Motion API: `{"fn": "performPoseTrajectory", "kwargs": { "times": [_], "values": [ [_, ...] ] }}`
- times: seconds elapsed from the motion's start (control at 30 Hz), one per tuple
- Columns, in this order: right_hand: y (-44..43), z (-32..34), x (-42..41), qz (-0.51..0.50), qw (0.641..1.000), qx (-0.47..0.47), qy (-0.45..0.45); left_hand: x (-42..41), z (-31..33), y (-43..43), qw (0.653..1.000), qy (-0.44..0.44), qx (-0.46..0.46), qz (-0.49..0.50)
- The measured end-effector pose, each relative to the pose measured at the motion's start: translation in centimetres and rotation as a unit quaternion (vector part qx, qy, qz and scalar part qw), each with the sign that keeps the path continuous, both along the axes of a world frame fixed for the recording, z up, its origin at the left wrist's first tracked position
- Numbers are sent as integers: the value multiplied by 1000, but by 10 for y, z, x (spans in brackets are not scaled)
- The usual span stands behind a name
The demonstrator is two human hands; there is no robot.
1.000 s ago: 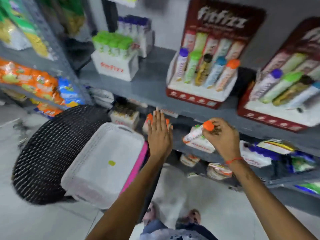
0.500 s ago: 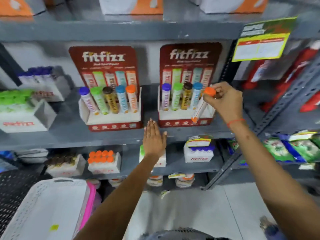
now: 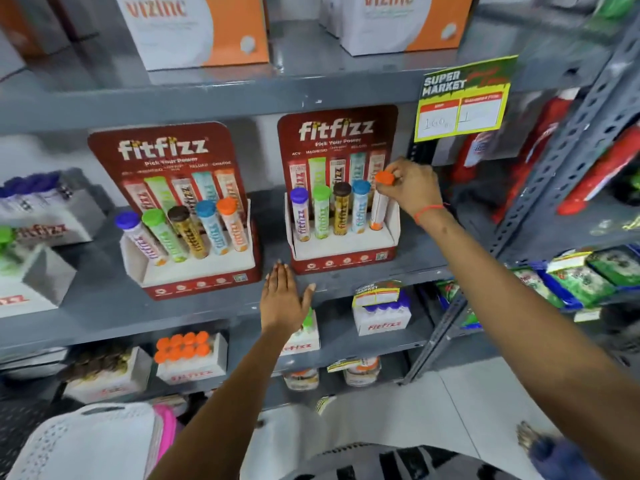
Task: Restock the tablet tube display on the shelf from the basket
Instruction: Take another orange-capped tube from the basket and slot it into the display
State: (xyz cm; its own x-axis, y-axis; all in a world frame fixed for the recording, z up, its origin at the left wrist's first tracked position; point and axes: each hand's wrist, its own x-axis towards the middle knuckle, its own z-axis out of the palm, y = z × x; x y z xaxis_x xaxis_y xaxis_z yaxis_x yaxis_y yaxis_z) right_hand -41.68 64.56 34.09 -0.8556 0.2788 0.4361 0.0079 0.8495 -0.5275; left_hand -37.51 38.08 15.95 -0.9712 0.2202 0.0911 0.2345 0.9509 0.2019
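Observation:
Two red fitfizz display stands sit on the grey middle shelf. The right stand (image 3: pixel 343 261) holds several upright tubes with coloured caps. My right hand (image 3: pixel 410 187) grips the orange cap of an orange-capped tablet tube (image 3: pixel 378 209), whose lower end rests in the stand's rightmost slot. The left stand (image 3: pixel 194 282) holds several leaning tubes. My left hand (image 3: pixel 282 299) lies flat, fingers apart, on the shelf's front edge between the two stands. The white basket (image 3: pixel 90 445) shows at the bottom left; I see no tubes in it.
White fitfizz boxes of capped tubes stand on the lower shelf (image 3: pixel 192 358) and at the far left (image 3: pixel 45 209). Vizinc boxes (image 3: pixel 197 29) fill the top shelf. A yellow price card (image 3: pixel 464 98) hangs above the right stand. A grey slotted upright (image 3: pixel 561 140) borders red bottles on the right.
My right hand carried the orange-capped tube up from the lower shelf level to the right stand and stood it in the rightmost slot. My left hand rose to the middle shelf's edge.

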Motion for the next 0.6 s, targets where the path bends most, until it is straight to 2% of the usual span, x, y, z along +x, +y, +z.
{"fn": "performPoseTrajectory", "kwargs": {
  "times": [0.1, 0.27, 0.6],
  "values": [
    [7, -1, -1, 3, 999, 17, -36, -1, 0, -1, 1000, -26, -10, -5],
    [5, -1, -2, 18, 994, -7, -105, -2, 2, -2, 999, -40, -17, -7],
    [3, 19, -7, 52, 975, 65, -205, -3, 2, -1, 998, -50, -36, -6]
  ]
}}
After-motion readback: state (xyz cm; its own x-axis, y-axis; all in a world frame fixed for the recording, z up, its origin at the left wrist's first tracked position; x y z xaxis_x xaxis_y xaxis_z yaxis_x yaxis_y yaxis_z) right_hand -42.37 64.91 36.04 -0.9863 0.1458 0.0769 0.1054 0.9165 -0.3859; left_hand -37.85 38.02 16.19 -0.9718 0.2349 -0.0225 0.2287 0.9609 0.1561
